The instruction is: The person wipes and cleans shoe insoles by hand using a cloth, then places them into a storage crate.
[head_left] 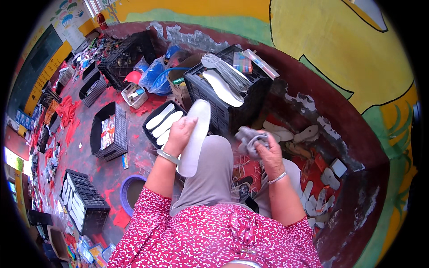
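Note:
A long white insole (196, 143) stands nearly upright in my left hand (179, 134), whose fingers are closed around its edge. My right hand (270, 154) grips a crumpled grey rag (247, 141), slightly blurred, apart from the insole and to its right. Both hands are above my grey-trousered knees. Just beyond the left hand, several white insoles (161, 115) lie in a dark basket. On top of an upturned black crate (203, 105) ahead rest another white insole (222, 89) and a bundle of grey strips (228, 71).
Several pale soles (330, 178) lie on the red floor by the wall at right. At left stand a grey woven basket (117, 145), a black crate with white insoles (91, 201) and a purple-rimmed basin (125, 192). Blue plastic bags (154, 73) lie beside the crate ahead.

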`<state>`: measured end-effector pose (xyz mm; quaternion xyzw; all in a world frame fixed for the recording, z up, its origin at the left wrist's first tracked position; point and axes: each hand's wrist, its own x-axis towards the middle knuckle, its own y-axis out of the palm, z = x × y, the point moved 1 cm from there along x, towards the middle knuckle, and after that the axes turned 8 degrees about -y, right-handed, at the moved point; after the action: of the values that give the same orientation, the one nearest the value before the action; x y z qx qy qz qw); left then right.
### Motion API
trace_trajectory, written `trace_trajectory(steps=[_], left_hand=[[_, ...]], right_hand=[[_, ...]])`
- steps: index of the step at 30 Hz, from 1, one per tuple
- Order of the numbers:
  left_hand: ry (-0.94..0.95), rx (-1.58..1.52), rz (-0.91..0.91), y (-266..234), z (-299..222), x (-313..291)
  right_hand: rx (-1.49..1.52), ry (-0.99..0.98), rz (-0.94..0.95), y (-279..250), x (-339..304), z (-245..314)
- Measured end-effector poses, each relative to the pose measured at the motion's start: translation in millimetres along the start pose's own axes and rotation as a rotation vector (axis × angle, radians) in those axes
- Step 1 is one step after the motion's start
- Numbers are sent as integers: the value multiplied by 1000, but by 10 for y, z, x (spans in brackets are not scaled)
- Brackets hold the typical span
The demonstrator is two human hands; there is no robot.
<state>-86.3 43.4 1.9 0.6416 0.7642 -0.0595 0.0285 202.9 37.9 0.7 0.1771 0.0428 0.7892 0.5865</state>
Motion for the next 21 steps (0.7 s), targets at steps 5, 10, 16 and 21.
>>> trace_trajectory(steps=[5,10,16,21], left_hand=[[210,885,323,319,-186,-424],[365,1207,519,638,-200,-643],[643,1253,436,685,-135,-667],[768,1184,325,585,-190,-629]], right_hand=[[-548,-458,-23,55,-25,131],[-1276,-944,478,433,-114,188],[-1194,-757,510,333,-131,51],[-1134,-740,453,196,-59,70]])
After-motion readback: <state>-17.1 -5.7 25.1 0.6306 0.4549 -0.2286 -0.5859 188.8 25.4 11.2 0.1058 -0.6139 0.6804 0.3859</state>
